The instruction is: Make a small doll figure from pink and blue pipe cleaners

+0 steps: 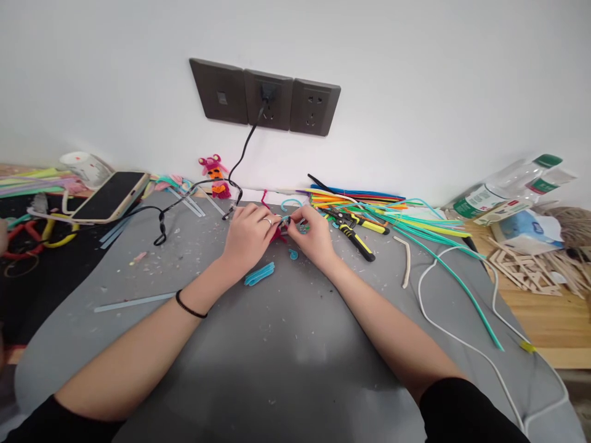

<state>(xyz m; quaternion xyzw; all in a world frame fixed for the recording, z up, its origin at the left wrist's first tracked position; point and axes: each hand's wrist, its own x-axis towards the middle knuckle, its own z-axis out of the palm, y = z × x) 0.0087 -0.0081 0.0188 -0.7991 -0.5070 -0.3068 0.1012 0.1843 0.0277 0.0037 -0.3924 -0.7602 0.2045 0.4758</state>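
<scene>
My left hand (249, 237) is closed, its fingers bent over a small red fuzzy piece (277, 235) that shows only in part. Close against it, my right hand (312, 235) makes a pinch at a small dark bit; the fingers hide what it is. Just below the hands lie a folded bundle of blue pipe cleaners (259, 274) and a small blue coil (293, 254). A curved light-blue piece (292, 203) rests behind the fingertips. To the right of my right hand lie wire strippers (356, 242) with black and yellow handles.
Colourful pipe cleaners (415, 218) spread along the back right, near plastic bottles (508, 191). A pink and orange fuzzy figure (215, 176) stands by the wall. A black cord (242, 154) hangs from the socket. At left are a phone (111, 195) and scissors (60, 232).
</scene>
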